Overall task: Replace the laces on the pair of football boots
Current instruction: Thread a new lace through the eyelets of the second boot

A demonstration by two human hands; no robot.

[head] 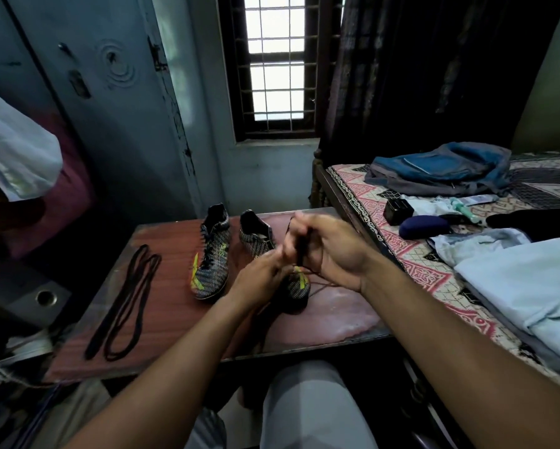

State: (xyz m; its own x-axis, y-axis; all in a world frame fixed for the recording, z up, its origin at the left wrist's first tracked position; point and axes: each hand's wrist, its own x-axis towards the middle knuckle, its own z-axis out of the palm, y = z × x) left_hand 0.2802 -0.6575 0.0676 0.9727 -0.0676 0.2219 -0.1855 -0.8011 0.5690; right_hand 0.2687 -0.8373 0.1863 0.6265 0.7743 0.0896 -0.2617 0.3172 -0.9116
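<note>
Two black-and-grey patterned football boots with yellow marks stand on a reddish wooden table (162, 332). The left boot (212, 254) is in full view. The right boot (259, 238) lies partly under my hands. My right hand (330, 251) is raised above that boot with its fingers curled round a dark lace (301, 251), and thin lace strands trail from it to the table. My left hand (262, 273) reaches in beside it and pinches the same lace near the boot's toe. A separate pair of black laces (126, 303) lies in long loops at the table's left side.
A bed (408, 257) with a patterned cover runs along the right, holding a blue backpack (440, 166), a dark case (424, 225), a small black box (398, 211) and folded pale cloth (524, 286). A barred window (277, 66) is ahead. Cluttered shelves stand at left.
</note>
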